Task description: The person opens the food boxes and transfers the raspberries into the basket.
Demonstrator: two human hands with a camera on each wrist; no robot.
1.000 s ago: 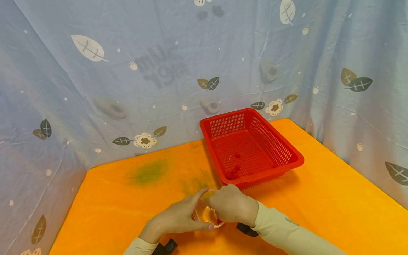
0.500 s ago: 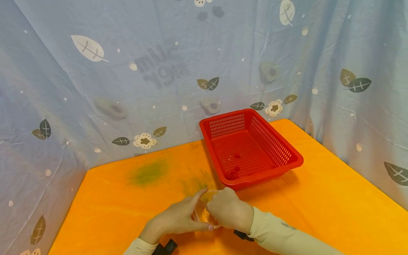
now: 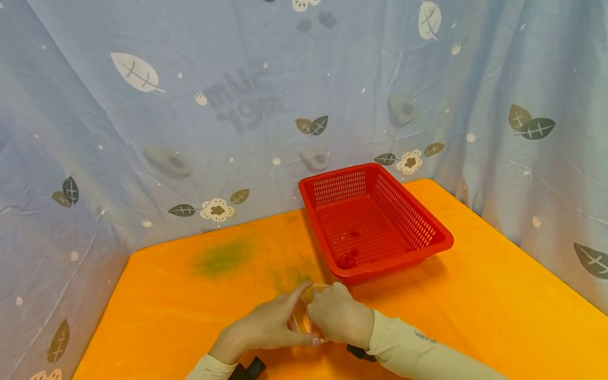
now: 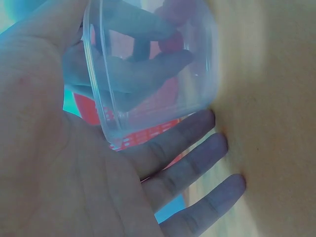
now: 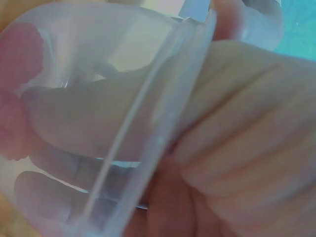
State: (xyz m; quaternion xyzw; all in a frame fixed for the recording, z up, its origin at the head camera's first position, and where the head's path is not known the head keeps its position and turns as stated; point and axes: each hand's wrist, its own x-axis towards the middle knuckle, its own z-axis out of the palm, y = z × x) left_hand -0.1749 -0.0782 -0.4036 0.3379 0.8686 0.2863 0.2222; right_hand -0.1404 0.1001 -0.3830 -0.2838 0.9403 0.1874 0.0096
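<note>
A clear plastic container (image 4: 158, 111) with a rounded rim stands on the table, bracketed between the thumb and fingers of my left hand (image 3: 266, 324). In the left wrist view, three of that hand's fingertips come down at the tabletop beside it. My right hand (image 3: 339, 314) reaches over the rim, its thumb and fingers down inside. There they pinch a red raspberry (image 4: 171, 42) near the bottom. The right wrist view shows one raspberry (image 5: 12, 126) at the fingertip and another raspberry (image 5: 22, 54) next to it. From the head, the right hand hides the berries.
A red perforated basket (image 3: 389, 269) stands just beyond the hands, to the right. Several small red berries (image 3: 349, 260) lie in its near left corner. An orange cloth (image 3: 166, 295) covers the table, and a patterned blue curtain (image 3: 256, 68) hangs behind.
My right hand has shifted slightly left and lower into the container, covering the red berry seen in it earlier. The left hand stays in place around the container.
</note>
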